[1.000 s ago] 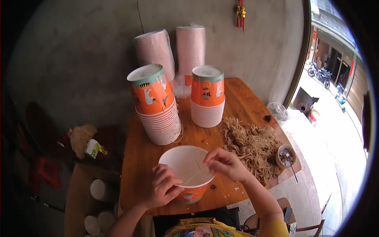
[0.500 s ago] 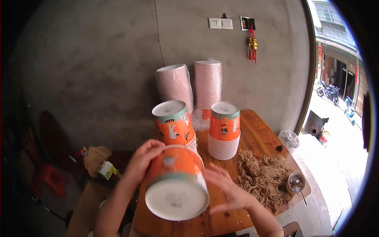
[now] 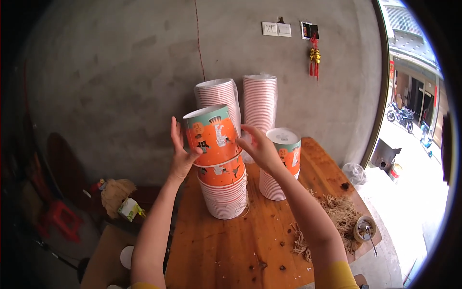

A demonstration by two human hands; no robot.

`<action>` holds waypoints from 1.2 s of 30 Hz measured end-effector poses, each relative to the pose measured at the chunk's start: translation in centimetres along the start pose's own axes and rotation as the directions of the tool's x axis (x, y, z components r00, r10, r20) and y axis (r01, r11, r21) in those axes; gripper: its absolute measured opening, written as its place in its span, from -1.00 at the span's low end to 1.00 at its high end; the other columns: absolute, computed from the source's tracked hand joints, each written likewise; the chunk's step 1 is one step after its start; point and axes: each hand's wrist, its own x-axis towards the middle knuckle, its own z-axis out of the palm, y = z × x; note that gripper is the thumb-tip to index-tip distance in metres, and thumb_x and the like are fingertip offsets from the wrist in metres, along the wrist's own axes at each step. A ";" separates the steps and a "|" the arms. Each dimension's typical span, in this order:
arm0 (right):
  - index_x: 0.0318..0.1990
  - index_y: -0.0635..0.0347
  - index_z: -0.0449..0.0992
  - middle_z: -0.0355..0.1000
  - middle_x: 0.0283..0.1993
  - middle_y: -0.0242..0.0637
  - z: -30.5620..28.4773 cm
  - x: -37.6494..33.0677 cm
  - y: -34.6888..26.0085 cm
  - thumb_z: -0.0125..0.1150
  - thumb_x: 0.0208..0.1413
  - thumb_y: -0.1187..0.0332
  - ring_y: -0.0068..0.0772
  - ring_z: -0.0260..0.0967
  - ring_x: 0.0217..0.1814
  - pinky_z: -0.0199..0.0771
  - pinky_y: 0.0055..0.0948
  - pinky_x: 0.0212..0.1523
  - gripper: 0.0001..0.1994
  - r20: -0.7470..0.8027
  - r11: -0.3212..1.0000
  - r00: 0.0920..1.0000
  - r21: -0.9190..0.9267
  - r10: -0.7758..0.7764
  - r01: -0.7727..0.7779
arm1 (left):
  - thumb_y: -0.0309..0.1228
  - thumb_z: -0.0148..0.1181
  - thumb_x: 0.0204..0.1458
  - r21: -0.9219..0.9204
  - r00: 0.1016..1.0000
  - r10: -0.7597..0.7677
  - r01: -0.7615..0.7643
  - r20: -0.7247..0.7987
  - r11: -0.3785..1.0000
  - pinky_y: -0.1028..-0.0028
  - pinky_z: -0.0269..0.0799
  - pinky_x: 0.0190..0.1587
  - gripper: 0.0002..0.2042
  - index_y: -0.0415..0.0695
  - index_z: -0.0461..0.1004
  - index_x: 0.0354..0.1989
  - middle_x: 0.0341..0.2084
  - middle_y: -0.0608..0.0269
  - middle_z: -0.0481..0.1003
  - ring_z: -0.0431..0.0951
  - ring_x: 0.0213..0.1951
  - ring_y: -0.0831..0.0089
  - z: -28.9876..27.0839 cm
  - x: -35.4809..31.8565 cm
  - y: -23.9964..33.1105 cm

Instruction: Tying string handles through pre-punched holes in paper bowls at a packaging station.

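An orange paper bucket [image 3: 211, 139], green near its upturned base and printed with small figures, is upside down over the left stack of matching paper buckets [image 3: 224, 197]. It appears to be fitting over the top of that stack. My left hand [image 3: 183, 154] grips its left side, thumb across the front and fingers pointing up. On the opposite side, my right hand [image 3: 257, 147] presses with its fingers and thumb. Just right of that hand stands a shorter upside-down bucket stack [image 3: 274, 185], its lower part behind my forearm.
Two tall plastic-wrapped stacks of buckets [image 3: 217, 94] [image 3: 260, 103] stand by the wall. Beige string [image 3: 339, 212] lies tangled on the wooden table [image 3: 226, 250], near a small bowl with a spoon [image 3: 364, 229]. A red stool [image 3: 62, 221] sits at far left.
The bucket has moved from close in front of me, base facing me, up and away onto the left stack. My right hand, formerly spread beside it, now touches its side.
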 end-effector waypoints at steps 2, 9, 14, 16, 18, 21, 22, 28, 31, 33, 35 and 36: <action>0.16 0.18 0.34 0.35 0.17 -0.10 -1.5 -0.6 1.7 0.24 0.12 0.14 -0.10 0.31 0.20 0.31 -0.27 0.17 -0.49 -0.087 0.992 0.994 -0.119 -0.062 0.051 | 0.27 0.39 -0.34 0.097 1.000 -0.016 0.017 -0.010 0.995 0.14 -0.15 0.40 0.31 0.04 -0.46 0.44 0.39 -0.07 -0.21 -0.15 0.41 0.13 0.5 -0.2 -1.2; 0.35 -0.29 0.13 -0.04 0.46 -0.17 -6.5 -0.8 7.8 0.22 -0.10 -0.30 0.32 -0.26 0.48 -0.16 0.37 0.32 -0.16 -0.127 0.717 0.981 -0.670 0.145 -0.193 | 0.02 0.52 -0.29 0.127 0.995 -0.021 0.008 0.099 0.992 0.18 0.02 0.36 0.30 -0.08 -0.45 0.43 0.37 -0.02 -0.13 -0.01 0.37 0.19 1.0 -2.5 -4.6; 0.16 -0.25 0.44 0.13 0.38 -0.21 -6.9 -1.0 9.6 0.31 -0.17 -0.21 0.26 -0.11 0.43 0.12 0.20 0.27 -0.33 -0.076 0.678 0.988 -0.720 0.133 -0.147 | 0.11 0.47 -0.29 0.062 0.997 -0.039 0.034 0.072 0.997 0.20 0.05 0.35 0.29 -0.08 -0.43 0.43 0.37 -0.01 -0.11 0.02 0.36 0.20 1.4 -4.8 -6.2; 0.10 -0.19 0.49 0.24 0.30 -0.22 -7.2 -0.8 10.5 0.32 -0.15 -0.16 0.14 0.02 0.37 0.18 0.05 0.27 -0.39 -0.062 0.716 0.992 -0.687 0.114 -0.125 | 0.14 0.45 -0.29 0.098 0.997 -0.047 0.042 0.053 0.994 0.20 0.06 0.34 0.29 -0.09 -0.43 0.43 0.37 0.02 -0.10 0.03 0.35 0.21 1.7 -5.2 -6.1; 0.05 -0.13 0.55 0.35 0.22 -0.24 -7.2 -0.4 10.3 0.33 -0.13 -0.10 0.02 0.15 0.31 0.25 -0.11 0.27 -0.45 -0.056 0.751 0.995 -0.653 0.086 -0.102 | 0.14 0.45 -0.29 0.089 0.997 -0.064 0.059 0.045 0.994 0.20 0.06 0.34 0.29 -0.09 -0.42 0.43 0.37 0.03 -0.10 0.03 0.36 0.21 1.8 -5.5 -6.2; 0.01 -0.09 0.58 0.43 0.14 -0.31 -7.5 -0.3 9.9 0.32 -0.09 -0.03 -0.14 0.25 0.25 0.32 -0.19 0.21 -0.52 -0.047 0.777 0.994 -0.621 0.095 -0.104 | 0.16 0.43 -0.27 0.077 0.995 -0.088 0.084 0.054 0.994 0.19 0.05 0.35 0.27 -0.10 -0.42 0.43 0.37 0.05 -0.10 0.02 0.36 0.23 2.0 -5.4 -5.6; 0.01 -0.09 0.58 0.43 0.14 -0.31 -7.6 -0.3 10.2 0.32 -0.09 -0.02 -0.13 0.27 0.23 0.33 -0.19 0.20 -0.52 -0.038 0.773 0.996 -0.629 0.076 -0.083 | 0.16 0.42 -0.26 0.096 0.994 -0.093 0.088 0.052 0.991 0.19 0.03 0.35 0.26 -0.10 -0.41 0.43 0.37 0.05 -0.11 0.01 0.37 0.22 2.2 -5.4 -5.4; -0.02 -0.07 0.60 0.46 0.10 -0.30 -8.7 0.7 9.6 0.31 -0.07 0.01 -0.10 0.31 0.19 0.35 -0.19 0.18 -0.56 0.020 0.811 0.997 -0.583 0.079 -0.053 | 0.22 0.25 -0.10 0.144 0.994 -0.103 0.098 0.028 0.985 0.18 -0.09 0.38 0.14 -0.10 -0.40 0.44 0.40 0.02 -0.18 -0.08 0.40 0.19 2.1 -6.7 -5.3; -0.03 -0.06 0.60 0.46 0.10 -0.29 -9.3 1.2 9.0 0.32 -0.07 0.02 -0.09 0.32 0.18 0.35 -0.20 0.19 -0.57 0.018 0.819 0.999 -0.573 0.046 -0.027 | 0.22 0.14 0.01 0.171 0.994 -0.110 0.107 0.010 0.979 0.17 -0.16 0.39 0.05 -0.10 -0.39 0.44 0.42 0.01 -0.21 -0.12 0.41 0.17 2.0 -7.4 -5.2; -0.02 -0.05 0.60 0.46 0.10 -0.29 -9.9 1.8 8.2 0.33 -0.07 0.04 -0.10 0.33 0.17 0.35 -0.20 0.19 -0.57 -0.002 0.825 1.000 -0.565 -0.002 0.001 | 0.21 0.08 0.05 0.188 0.994 -0.113 0.110 0.006 0.976 0.17 -0.18 0.40 0.01 -0.10 -0.38 0.44 0.42 0.00 -0.22 -0.14 0.42 0.16 2.1 -7.7 -5.0; -0.02 -0.05 0.59 0.48 0.07 -0.30 -10.8 2.0 7.1 0.35 -0.07 0.08 -0.11 0.34 0.14 0.36 -0.21 0.18 -0.58 -0.087 0.820 0.990 -0.571 -0.108 0.040 | 0.06 0.06 0.14 0.172 0.996 -0.080 0.084 -0.031 0.981 0.17 -0.16 0.39 -0.12 -0.10 -0.29 0.44 0.41 -0.02 -0.18 -0.10 0.41 0.15 2.4 -8.0 -4.6; -0.02 -0.05 0.59 0.47 0.08 -0.29 -11.5 2.3 6.7 0.36 -0.07 0.10 -0.11 0.34 0.14 0.36 -0.21 0.18 -0.59 -0.119 0.828 0.982 -0.559 -0.145 0.055 | 0.06 0.06 0.14 0.174 0.996 -0.081 0.084 -0.028 0.981 0.17 -0.16 0.39 -0.12 -0.10 -0.29 0.44 0.41 -0.02 -0.18 -0.10 0.41 0.15 2.5 -8.2 -4.1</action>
